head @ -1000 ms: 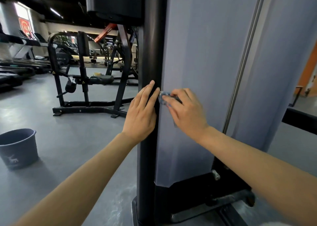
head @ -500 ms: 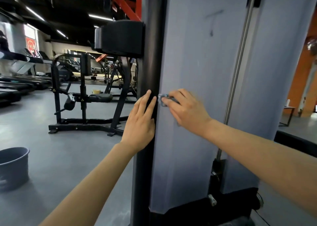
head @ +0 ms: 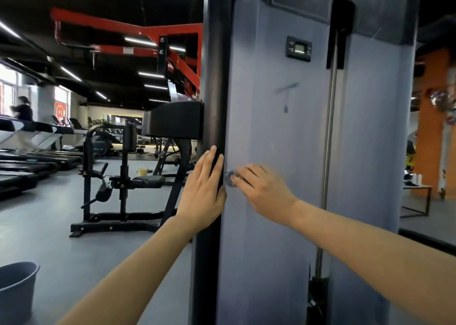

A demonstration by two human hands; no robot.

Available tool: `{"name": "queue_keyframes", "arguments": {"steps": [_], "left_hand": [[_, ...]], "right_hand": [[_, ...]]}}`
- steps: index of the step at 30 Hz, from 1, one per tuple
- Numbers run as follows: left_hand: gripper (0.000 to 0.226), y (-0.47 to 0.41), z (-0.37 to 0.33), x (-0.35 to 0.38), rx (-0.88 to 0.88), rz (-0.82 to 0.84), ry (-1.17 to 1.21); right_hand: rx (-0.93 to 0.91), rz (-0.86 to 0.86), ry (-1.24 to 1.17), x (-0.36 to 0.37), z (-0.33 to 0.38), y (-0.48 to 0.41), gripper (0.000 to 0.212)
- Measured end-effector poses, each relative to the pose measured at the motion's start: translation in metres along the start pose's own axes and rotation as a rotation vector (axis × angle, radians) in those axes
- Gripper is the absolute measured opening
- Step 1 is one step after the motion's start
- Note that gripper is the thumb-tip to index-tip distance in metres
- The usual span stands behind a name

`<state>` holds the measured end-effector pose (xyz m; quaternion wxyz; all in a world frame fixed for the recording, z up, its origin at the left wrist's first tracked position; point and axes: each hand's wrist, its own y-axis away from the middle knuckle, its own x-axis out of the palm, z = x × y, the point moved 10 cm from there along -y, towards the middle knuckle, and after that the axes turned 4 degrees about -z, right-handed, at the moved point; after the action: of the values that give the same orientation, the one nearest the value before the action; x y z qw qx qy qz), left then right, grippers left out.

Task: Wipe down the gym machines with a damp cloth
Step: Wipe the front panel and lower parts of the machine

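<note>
Right hand: grip clamped on cloth, pressed to grey panel. Left hand: fingers apart, flat on black post.

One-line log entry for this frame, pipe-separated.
stage: wiping | right hand: presses cloth on grey panel | left hand: flat on black post | bucket: floor, left

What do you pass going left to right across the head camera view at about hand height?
Treadmills → black leg machine → left hand on black post → cloth → right hand → steel guide rod → orange wall.
</note>
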<state>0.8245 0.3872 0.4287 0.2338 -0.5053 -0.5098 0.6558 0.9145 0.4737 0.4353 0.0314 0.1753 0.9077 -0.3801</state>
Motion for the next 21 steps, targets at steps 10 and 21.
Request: {"name": "queue_keyframes", "arguments": {"steps": [10,21], "left_hand": [[0.086,-0.093,-0.008,-0.033,0.025,-0.055,-0.070],[0.086,-0.173,-0.004,-0.059,0.048,-0.175,-0.121]], "right_hand": [[0.115,-0.154,0.204,-0.035,-0.132,-0.140,0.032],[0.209,-0.242,0.231,-0.058,-0.175,-0.191,0.026]]}}
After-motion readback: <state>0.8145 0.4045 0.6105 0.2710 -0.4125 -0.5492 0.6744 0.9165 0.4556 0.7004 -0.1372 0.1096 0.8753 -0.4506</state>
